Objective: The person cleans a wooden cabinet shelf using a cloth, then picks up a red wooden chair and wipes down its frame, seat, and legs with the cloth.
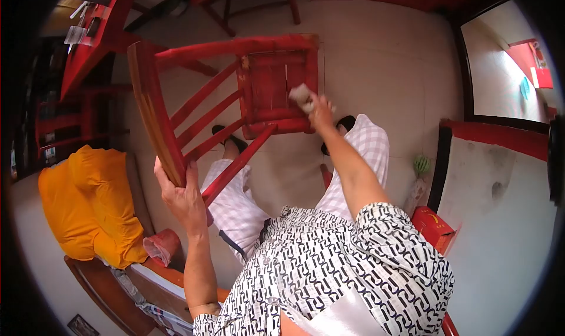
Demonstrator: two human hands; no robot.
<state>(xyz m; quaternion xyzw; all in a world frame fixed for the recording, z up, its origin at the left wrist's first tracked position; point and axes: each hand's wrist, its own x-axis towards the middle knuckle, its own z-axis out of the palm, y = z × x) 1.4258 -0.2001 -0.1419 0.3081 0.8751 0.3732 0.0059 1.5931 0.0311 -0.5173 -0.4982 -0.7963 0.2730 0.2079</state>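
Note:
A red wooden chair (218,47) is tilted in front of me, its backrest toward my left side. The top rail (154,109) of that backrest has worn brown wood showing along its face. My left hand (183,197) is wrapped round the near end of this rail. In my right hand (321,113) is a whitish cloth (301,96), slightly blurred, at the near right edge of the chair's slatted seat (268,83). My fingers are closed on the cloth.
Another red stool (250,3) stands farther back. At upper left is a red table (97,47) with small items. An orange cloth (91,206) and a pink bin (162,246) lie to my left. A white-topped table (500,206) and a red box (434,227) are at right.

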